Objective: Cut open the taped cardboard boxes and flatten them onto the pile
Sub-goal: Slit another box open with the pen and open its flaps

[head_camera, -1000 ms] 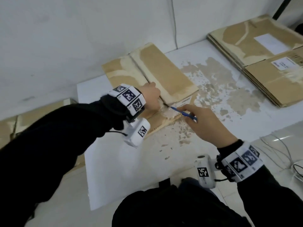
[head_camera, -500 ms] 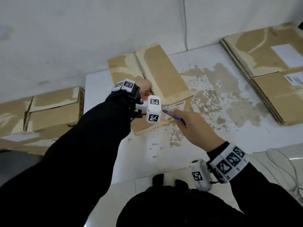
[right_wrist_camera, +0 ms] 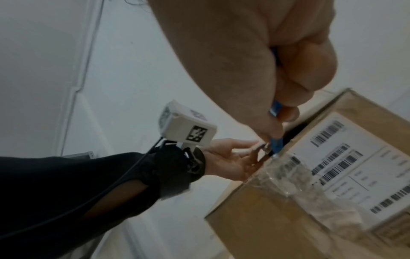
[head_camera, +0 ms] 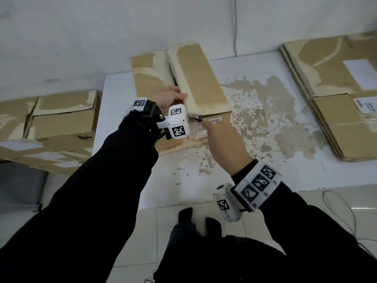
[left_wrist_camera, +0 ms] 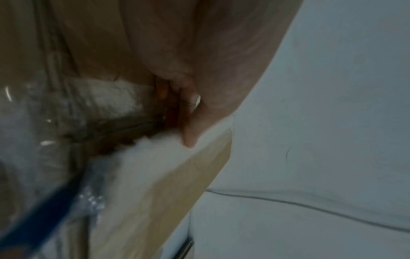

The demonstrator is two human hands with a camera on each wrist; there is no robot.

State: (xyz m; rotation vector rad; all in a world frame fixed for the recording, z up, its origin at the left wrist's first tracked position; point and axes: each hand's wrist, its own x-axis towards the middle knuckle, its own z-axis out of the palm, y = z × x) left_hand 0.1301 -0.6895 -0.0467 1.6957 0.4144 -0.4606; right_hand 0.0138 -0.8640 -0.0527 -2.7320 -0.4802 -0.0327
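Note:
A taped cardboard box [head_camera: 200, 82] stands on the white table [head_camera: 126, 180]; its top flaps are parted along the middle seam. My left hand [head_camera: 179, 94] grips the edge of the right flap [left_wrist_camera: 177, 175] at the near end of that seam. My right hand [head_camera: 206, 124] holds a blue cutter [right_wrist_camera: 275, 106], its blade tip [right_wrist_camera: 274, 155] set against the clear tape at the box's top front edge, just left of the barcode label [right_wrist_camera: 346, 157]. In the left wrist view the cutter [left_wrist_camera: 44, 219] is a blue blur.
A pile of flattened boxes [head_camera: 336, 99] lies at the table's right end. Several unflattened boxes [head_camera: 61, 123] sit left of the table. The wall is close behind the box. Torn paper scraps [head_camera: 275, 119] stick to the tabletop. Cables [head_camera: 342, 211] lie on the floor at right.
My left hand has turned and moved from the box's front face up to the flap edge at the seam. The cutter tip has risen to the top front edge.

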